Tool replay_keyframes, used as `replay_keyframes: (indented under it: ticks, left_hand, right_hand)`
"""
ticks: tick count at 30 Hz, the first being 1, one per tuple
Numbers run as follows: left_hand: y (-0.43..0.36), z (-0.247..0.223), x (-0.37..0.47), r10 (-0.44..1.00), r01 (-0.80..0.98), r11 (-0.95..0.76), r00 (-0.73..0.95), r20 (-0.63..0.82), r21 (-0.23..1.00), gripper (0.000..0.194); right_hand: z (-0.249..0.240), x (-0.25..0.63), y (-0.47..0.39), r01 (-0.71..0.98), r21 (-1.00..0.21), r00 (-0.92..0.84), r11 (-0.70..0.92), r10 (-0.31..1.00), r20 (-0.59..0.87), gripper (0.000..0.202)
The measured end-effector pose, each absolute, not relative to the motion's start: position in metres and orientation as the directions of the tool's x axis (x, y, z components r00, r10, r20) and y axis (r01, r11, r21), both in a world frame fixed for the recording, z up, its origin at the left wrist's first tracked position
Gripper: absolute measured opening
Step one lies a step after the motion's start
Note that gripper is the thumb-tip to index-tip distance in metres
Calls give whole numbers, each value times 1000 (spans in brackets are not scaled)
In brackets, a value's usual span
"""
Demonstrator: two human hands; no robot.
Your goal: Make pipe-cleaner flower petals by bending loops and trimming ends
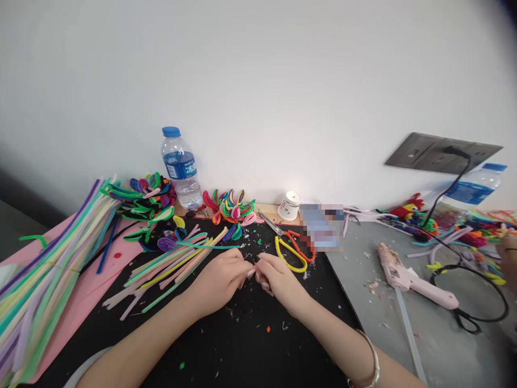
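Observation:
My left hand (226,279) and my right hand (281,281) meet over the black mat (242,345), thumbs and fingertips pinched close together. Whatever lies between the fingers is too small or hidden to make out. Left of my left hand is a loose bunch of pastel pipe cleaners (173,269); a thin teal pipe cleaner (214,246) stretches across its top towards my knuckles. Just beyond my right hand lie scissors (291,248) with yellow and red handles, blades pointing back towards the wall.
A water bottle (181,170), bundles of colourful pipe-cleaner petals (232,207) and a paper cup (289,206) stand along the wall. At far left is a big pipe-cleaner bundle (52,280). On the right, a pink glue gun (416,283) with a cord lies near another person's hand (508,256).

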State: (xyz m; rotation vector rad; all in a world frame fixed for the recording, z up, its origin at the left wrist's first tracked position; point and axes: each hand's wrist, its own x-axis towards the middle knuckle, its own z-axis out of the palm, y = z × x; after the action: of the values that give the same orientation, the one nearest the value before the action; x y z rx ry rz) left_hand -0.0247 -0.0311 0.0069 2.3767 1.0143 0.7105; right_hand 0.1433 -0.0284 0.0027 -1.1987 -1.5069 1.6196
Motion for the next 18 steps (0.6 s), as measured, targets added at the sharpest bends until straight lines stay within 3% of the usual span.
replay_keyframes:
  ticks: [5,9,13,18]
  left_hand:
    - [-32,3,-23,689,567,-722,641,339,397,29]
    - [-32,5,-21,684,571,-728,638,353,379,31]
    - [-33,6,-22,719,554,-683,624,306,477,30]
    - [-33,9,-23,789,455,-515,582,195,727,36]
  right_hand:
    - [8,144,-28,131,-950,-403,-284,860,-313,16]
    - [7,145,-27,164,-952,-416,-260,857,-306,14]
    - [4,148,-25,202,-972,-451,-121,869,-202,15]
    - [10,151,-27,271,-959,-487,77,871,-67,18]
